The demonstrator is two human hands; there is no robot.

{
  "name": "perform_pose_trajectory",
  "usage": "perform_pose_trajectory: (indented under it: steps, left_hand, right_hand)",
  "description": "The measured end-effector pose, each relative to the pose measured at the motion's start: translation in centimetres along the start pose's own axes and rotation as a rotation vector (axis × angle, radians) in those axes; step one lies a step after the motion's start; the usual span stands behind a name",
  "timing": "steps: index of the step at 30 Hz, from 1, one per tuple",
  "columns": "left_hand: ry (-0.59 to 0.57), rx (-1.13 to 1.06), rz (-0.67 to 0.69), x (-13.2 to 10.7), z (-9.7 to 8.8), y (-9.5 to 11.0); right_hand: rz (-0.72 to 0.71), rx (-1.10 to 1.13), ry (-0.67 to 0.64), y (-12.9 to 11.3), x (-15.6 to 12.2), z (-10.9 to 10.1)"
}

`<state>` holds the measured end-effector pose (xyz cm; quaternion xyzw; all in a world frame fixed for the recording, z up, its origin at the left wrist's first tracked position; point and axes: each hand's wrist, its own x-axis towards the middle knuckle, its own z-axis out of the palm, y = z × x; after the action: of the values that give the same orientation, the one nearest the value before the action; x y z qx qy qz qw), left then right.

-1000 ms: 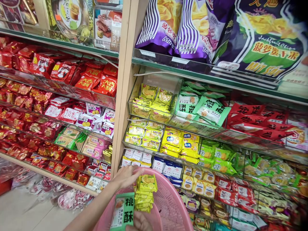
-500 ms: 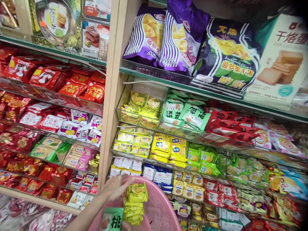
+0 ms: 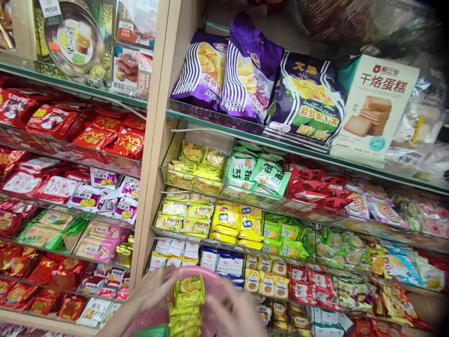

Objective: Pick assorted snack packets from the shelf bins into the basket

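A pink plastic basket [image 3: 210,276] with a perforated wall is at the bottom of the view. My left hand [image 3: 154,292] is closed over its left rim, though some of its fingers are hidden. Inside, a stack of yellow snack packets [image 3: 185,306] lies beside that hand. Part of a green packet [image 3: 150,330] shows at the lower edge. My right hand [image 3: 235,306] is over the basket's right side, to the right of the yellow packets. Motion smears its fingers, and nothing can be made out in them.
Tiered clear bins hold yellow packets [image 3: 194,175], green packets [image 3: 271,175] and red packets [image 3: 315,187]. Purple chip bags [image 3: 249,75] and a white cake box [image 3: 377,110] stand on a glass shelf [image 3: 224,124]. A wooden upright [image 3: 154,140] divides the shelving.
My right hand has come up into view at the basket's right side. The green packet has dropped lower in the picture. Shelves and basket have shifted left and slightly down.
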<state>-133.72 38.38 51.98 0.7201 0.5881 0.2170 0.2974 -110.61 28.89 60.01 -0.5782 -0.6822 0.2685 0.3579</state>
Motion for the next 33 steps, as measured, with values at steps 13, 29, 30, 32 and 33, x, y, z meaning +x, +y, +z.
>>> perform_pose_trajectory:
  steps: [13,29,30,32,33]
  left_hand:
    - [0.003,-0.003,-0.004,0.0,-0.7,-0.2]
    - [0.004,-0.010,-0.038,0.2,-0.4,-0.9]
    - [0.015,0.000,-0.033,0.1,-0.5,-0.8]
    - [0.033,0.011,-0.008,-0.3,-0.8,-0.4]
    - [0.035,0.013,0.010,-0.6,-1.0,-0.1]
  right_hand:
    - [-0.502,-1.156,0.654,-8.6,14.2,-20.1]
    - [-0.361,-1.317,0.652,-9.2,15.1,-20.4]
    - [-0.352,-1.327,0.655,-9.4,15.0,-20.4]
    - [-0.349,-1.341,0.652,-9.7,14.8,-20.3]
    - [-0.354,-1.347,0.647,-9.8,14.7,-20.4]
